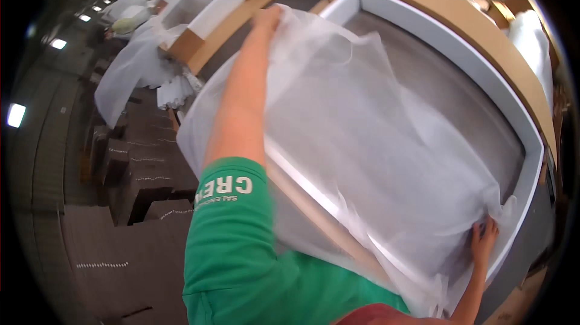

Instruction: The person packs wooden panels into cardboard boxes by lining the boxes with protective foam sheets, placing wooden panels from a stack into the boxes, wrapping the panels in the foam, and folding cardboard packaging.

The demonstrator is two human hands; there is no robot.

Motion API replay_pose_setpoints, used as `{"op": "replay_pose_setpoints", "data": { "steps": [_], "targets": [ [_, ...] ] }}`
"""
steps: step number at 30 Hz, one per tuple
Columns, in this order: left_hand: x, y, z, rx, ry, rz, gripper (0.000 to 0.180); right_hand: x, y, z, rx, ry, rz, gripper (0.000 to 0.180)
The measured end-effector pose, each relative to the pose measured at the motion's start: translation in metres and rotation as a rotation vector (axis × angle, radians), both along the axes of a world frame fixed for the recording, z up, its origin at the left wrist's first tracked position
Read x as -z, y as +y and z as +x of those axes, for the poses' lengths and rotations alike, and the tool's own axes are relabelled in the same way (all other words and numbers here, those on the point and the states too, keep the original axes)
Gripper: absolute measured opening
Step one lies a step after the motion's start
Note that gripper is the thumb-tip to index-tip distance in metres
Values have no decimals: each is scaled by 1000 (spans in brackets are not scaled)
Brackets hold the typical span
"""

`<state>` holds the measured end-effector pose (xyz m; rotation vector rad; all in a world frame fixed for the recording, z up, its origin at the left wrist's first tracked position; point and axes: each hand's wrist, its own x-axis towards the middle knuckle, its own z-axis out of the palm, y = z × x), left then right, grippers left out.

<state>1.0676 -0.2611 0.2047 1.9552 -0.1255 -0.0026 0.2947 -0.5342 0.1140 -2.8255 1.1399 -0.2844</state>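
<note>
Left hand [266,18] stretched far out at the upper middle, arm in a green sleeve [232,246], fingers closed on the far edge of a thin, translucent white plastic sheet [362,137]. Right hand [485,239] low at the right, fingers curled into the near-right corner of the same sheet – grip tight on the bunched film there. Sheet spans between both hands, draped over a large flat grey panel with a white padded border [459,101], covering most of its near and left part; far-right part of the panel bare. Panel lies in an open brown cardboard carton [459,13] whose edge curves along the top right. Sheet's near edge hangs down over a pale strip of the panel's front rim.

Left background – a second open brown cardboard box with white lining [211,22], more crumpled white plastic film [130,74] beside it, stacked dark brown flattened cardboard [139,174] below. Ceiling lights at the far left rim.
</note>
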Motion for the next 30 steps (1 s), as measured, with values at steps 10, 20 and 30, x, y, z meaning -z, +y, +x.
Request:
{"op": "replay_pose_setpoints", "data": {
  "steps": [10,20,30],
  "targets": [
    [-6,-24,-67,-95,-682,216,35,0,-27,11,339,348,133,53],
    [105,-25,-115,585,-549,846,74,1,-35,33,429,488,149,62],
    [80,-42,-145,381,-120,1102,93,22,-36,26,476,262,414,68]
  ]
}}
